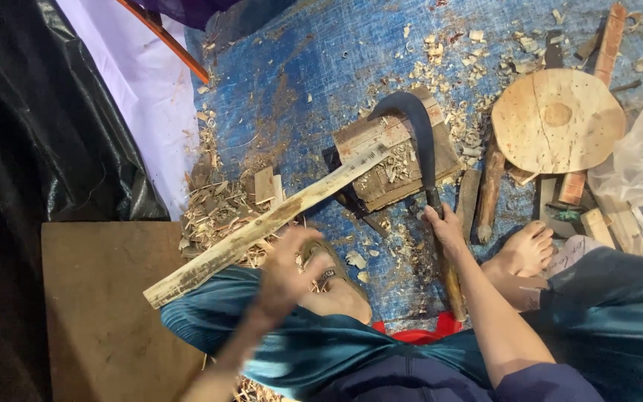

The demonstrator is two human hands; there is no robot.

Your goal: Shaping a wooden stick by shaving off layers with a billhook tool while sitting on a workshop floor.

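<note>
My left hand (286, 269) is blurred by motion and grips the near part of a long pale wooden stick (262, 227), which slants up to the right onto a square wooden chopping block (400, 160). In my right hand (444, 227) I hold the wooden handle of a curved dark sickle-like blade (420, 134). The blade arches over the block and its tip hangs just above the stick's far end. I sit on the floor with my bare feet (526, 249) beside the block.
Wood shavings (221, 205) litter the blue tarp (299, 67). A round wooden disc (557, 120) and short wood pieces lie at the right, by a clear plastic bag (641, 160). A brown board (106, 305) lies at the lower left, black sheeting (31, 112) beyond it.
</note>
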